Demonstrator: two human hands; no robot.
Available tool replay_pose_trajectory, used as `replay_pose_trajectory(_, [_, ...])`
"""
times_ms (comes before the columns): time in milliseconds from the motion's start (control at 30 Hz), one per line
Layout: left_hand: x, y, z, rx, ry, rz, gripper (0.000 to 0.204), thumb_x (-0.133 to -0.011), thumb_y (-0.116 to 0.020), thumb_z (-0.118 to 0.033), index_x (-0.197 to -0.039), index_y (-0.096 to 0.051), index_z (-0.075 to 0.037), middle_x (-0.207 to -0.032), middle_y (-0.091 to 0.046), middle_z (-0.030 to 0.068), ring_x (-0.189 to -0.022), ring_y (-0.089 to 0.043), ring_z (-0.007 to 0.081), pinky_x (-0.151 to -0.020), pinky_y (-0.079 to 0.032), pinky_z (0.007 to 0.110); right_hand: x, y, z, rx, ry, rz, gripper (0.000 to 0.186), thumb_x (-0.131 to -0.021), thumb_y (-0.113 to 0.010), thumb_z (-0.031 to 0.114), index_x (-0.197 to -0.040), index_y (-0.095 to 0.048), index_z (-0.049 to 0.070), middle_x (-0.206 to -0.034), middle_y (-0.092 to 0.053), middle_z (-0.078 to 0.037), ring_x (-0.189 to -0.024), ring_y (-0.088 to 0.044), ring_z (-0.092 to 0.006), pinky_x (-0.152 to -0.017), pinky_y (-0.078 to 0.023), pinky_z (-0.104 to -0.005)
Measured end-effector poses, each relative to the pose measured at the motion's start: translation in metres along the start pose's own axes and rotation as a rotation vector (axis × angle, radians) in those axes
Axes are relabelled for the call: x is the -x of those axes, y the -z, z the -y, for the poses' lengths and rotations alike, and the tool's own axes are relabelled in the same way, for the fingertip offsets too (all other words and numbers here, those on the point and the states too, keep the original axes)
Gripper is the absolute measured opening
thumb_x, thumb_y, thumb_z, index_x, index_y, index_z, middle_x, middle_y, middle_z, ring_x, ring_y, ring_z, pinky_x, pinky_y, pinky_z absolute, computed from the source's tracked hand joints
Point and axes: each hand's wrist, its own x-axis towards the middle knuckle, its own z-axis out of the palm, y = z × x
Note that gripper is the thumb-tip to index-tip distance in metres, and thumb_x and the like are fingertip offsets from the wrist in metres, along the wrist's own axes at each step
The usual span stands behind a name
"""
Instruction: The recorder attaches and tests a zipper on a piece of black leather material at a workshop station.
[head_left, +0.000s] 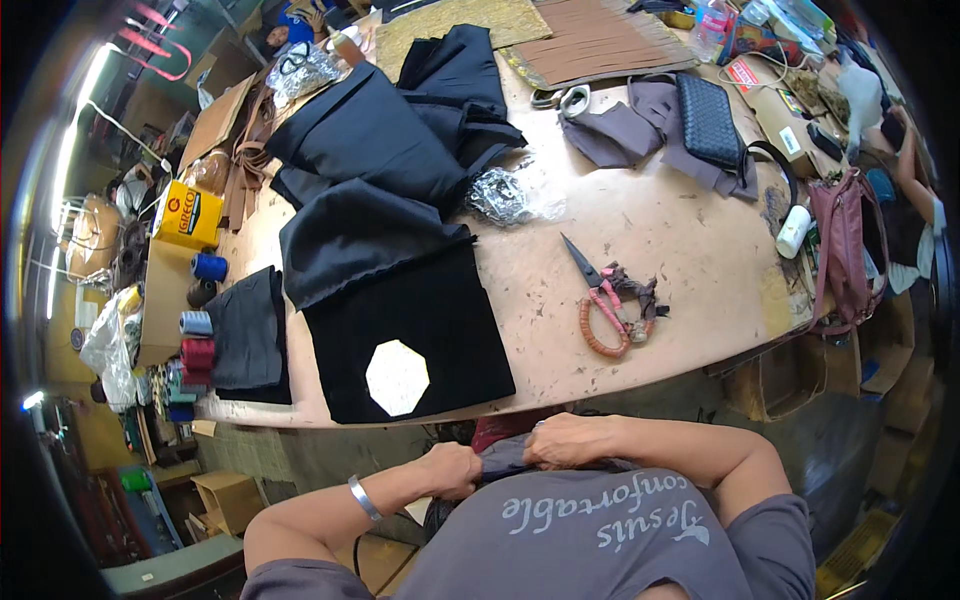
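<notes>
Below the table's front edge, close to my waist, my left hand (450, 470) and my right hand (568, 441) are both closed on a bunched dark grey cloth (505, 457). Its colour matches my shirt, and I cannot tell whether it is the shirt's hem. A metal bracelet (364, 497) circles my left wrist. Just ahead on the table lies a black fabric sheet (440, 340) with a white octagonal template (398, 379) on its near part. To the right rest scissors (598, 300) with wrapped handles, beside dark scraps (640, 290). Neither hand touches them.
Black fabric (365, 145) is heaped at the back of the table (560, 370). Thread spools (197, 323) and a yellow box (187, 214) line the left side. A black woven pouch (710, 120) and a pink bag (845, 245) are at right. Cardboard boxes (228, 500) stand below.
</notes>
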Motion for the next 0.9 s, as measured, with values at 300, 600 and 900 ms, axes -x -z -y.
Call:
replay_pose_trajectory(300, [-0.048,0.023,-0.017,-0.151,-0.204,-0.024,0.021,-0.062,-0.060,-0.016,-0.075,-0.065,0.000,-0.077,-0.065,0.0177,-0.077,-0.064,0.0346,-0.065,-0.052,0.042,0.052,-0.006,0.002,-0.089,-0.184,-0.024,0.015,-0.072,-0.055,0.014,-0.076,-0.054,0.000,-0.071,-0.055,-0.016,-0.070,-0.057,-0.0352,-0.060,-0.046,-0.0419])
replay_pose_trajectory(600, [-0.043,0.013,0.008,0.233,0.100,0.118,0.023,-0.076,-0.058,-0.019,-0.087,-0.067,-0.001,-0.082,-0.066,0.0157,-0.079,-0.065,0.0302,-0.067,-0.053,0.039,0.042,-0.009,0.002,-0.096,-0.269,-0.103,0.017,-0.075,-0.052,0.012,-0.083,-0.057,-0.002,-0.079,-0.059,-0.019,-0.079,-0.059,-0.0371,-0.071,-0.047,-0.0436])
replay_pose_trajectory(900, [0.053,-0.113,0.043,1.262,0.262,-0.591,0.037,-0.094,-0.046,-0.028,-0.121,-0.050,-0.004,-0.116,-0.054,0.0087,-0.107,-0.050,0.0173,-0.092,-0.040,0.032,0.009,0.006,0.000,-0.088,-0.215,-0.084,0.019,-0.080,-0.053,0.016,-0.092,-0.058,0.001,-0.090,-0.060,-0.016,-0.086,-0.058,-0.0332,-0.075,-0.047,-0.0416])
